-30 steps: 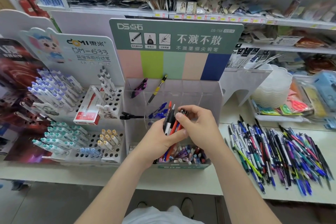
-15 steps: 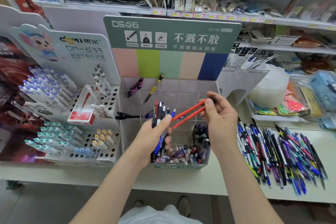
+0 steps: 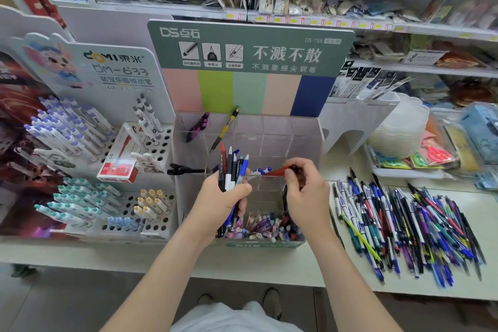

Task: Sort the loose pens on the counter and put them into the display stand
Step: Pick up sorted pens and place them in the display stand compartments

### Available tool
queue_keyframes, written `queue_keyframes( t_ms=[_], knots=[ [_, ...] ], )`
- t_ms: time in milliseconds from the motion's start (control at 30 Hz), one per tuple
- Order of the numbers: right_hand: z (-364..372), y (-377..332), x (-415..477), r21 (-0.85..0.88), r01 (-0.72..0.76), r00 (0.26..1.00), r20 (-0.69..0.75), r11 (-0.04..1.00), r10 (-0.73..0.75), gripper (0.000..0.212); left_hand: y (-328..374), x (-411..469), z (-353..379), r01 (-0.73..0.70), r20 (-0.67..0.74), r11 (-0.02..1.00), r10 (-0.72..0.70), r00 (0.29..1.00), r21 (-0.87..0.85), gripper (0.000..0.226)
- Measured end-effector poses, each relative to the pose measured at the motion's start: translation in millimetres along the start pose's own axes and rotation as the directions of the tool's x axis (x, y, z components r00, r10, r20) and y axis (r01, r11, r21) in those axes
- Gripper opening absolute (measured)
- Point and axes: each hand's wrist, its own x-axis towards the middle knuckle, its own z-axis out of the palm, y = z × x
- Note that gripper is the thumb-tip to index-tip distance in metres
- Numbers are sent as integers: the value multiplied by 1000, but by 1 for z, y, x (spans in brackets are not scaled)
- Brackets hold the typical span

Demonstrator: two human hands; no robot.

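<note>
My left hand (image 3: 225, 201) grips a bundle of pens (image 3: 233, 168), black, blue and red, upright in front of the clear display stand (image 3: 310, 137). My right hand (image 3: 305, 191) pinches red pens (image 3: 276, 171) by their black ends and holds them nearly level over the stand's middle row of compartments. Several blue pens (image 3: 262, 170) lie in that row. A purple pen (image 3: 198, 127) and a yellow-black pen (image 3: 225, 129) lean in the back row. The front row holds many mixed pens (image 3: 265, 226). A big heap of loose pens (image 3: 409, 226) lies on the counter (image 3: 269, 264) to the right.
Left of the stand is a white peg-hole display (image 3: 159, 143) with purple, teal and yellow pens and a red box (image 3: 120, 159). A black clip (image 3: 183, 170) sits on the stand's left edge. Clear trays with packets (image 3: 404, 143) stand at the back right, under shelves of goods.
My right hand pulled red pens out of the bundle, lifted them to the right, then brought them down and left over the stand. The left hand still holds the other pens.
</note>
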Motion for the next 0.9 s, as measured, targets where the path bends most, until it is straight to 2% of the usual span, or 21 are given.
queue_keyframes(
  t_ms=[133,300,400,467,500,567,633,700,733,800,900],
  knots=[
    [-3,1,-5,-8,-45,999,-22,999,45,19,-2,-3,1,10,59,1000,-11,998,10,37],
    [-7,0,-5,17,-78,996,43,997,77,20,-2,-8,7,25,137,997,-36,990,79,49],
    [-12,-8,-7,-48,-43,995,-87,998,38,29,-1,-11,9,16,189,993,-38,981,113,53],
    [-15,-20,-6,-35,-6,988,-153,999,1,27,1,-13,10,2,237,989,-38,971,146,55],
    [-17,-26,-5,10,-7,993,-114,1000,8,23,3,-14,10,0,265,987,-43,963,161,54],
    [-18,-43,2,113,-110,988,121,988,96,18,6,-15,10,-2,330,985,-56,942,174,51],
    [-18,-56,7,132,-288,900,375,948,221,19,8,-16,10,-10,395,981,-68,916,192,46],
    [-16,-60,9,145,-444,818,469,884,333,16,10,-16,11,-7,434,978,-86,897,208,40],
    [-16,-61,10,155,-475,813,454,866,364,15,11,-16,12,2,438,978,-95,894,209,37],
    [-14,-62,13,293,-474,866,327,831,378,17,11,-17,11,26,438,978,-116,891,205,32],
    [-23,-68,25,634,-298,929,20,713,370,19,7,-18,5,87,418,976,-165,893,200,34]
  ],
)
